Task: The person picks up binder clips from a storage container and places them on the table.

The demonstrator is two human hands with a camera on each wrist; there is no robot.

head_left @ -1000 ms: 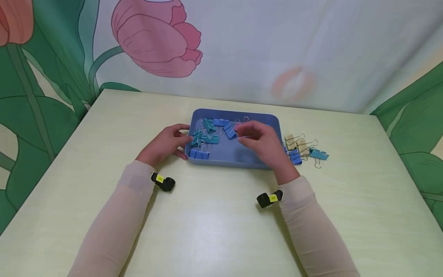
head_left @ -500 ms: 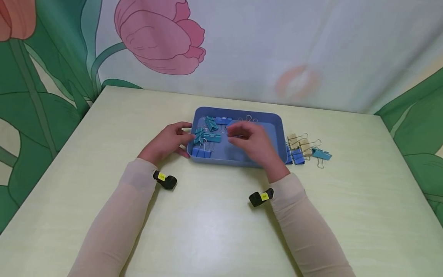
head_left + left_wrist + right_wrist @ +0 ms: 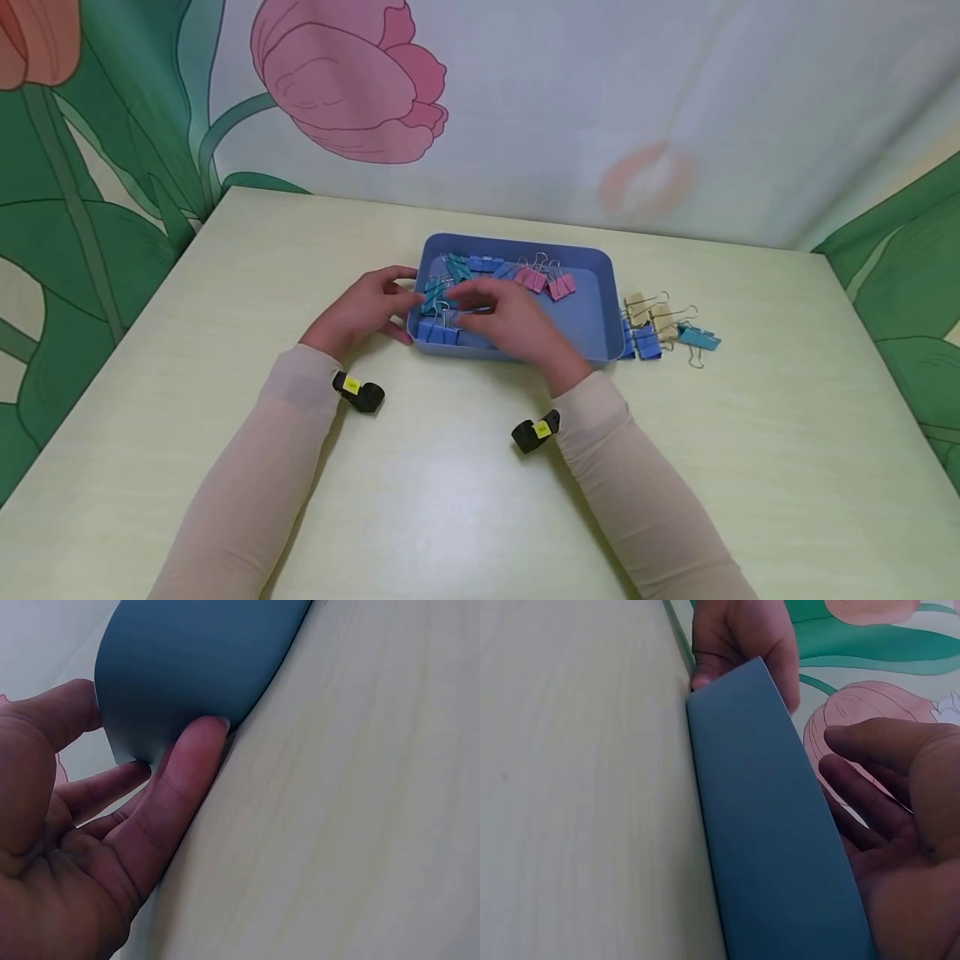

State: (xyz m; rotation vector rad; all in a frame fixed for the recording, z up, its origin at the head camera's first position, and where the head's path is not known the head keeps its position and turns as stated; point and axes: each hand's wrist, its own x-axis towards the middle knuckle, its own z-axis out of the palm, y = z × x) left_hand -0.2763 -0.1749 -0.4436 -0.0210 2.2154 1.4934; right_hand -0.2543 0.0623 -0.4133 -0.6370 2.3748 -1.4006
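A blue plastic tray (image 3: 592, 325) with several binder clips in it stands on the table. My left hand (image 3: 360, 308) holds the tray's left end, thumb over the rim and other fingers against the outside wall. My right hand (image 3: 510, 315) hovers over the tray's left half, its fingertips close to the teal binder clips (image 3: 433, 297). In the right wrist view its fingers and thumb are apart, with nothing visible between them. A blue binder clip (image 3: 438, 332) lies at the near left corner. Two pink binder clips (image 3: 560, 286) sit toward the back. The right hand partly hides some clips.
Outside the tray's right end lie cream binder clips (image 3: 663, 318), blue binder clips (image 3: 647, 342) and a teal-blue binder clip (image 3: 698, 337). A flower-printed curtain (image 3: 540, 125) hangs behind the table (image 3: 442, 500).
My right hand has moved left across the tray, from the pink clips to the teal ones, uncovering the pink clips. My left hand stays on the tray's end. The view has shifted slightly.
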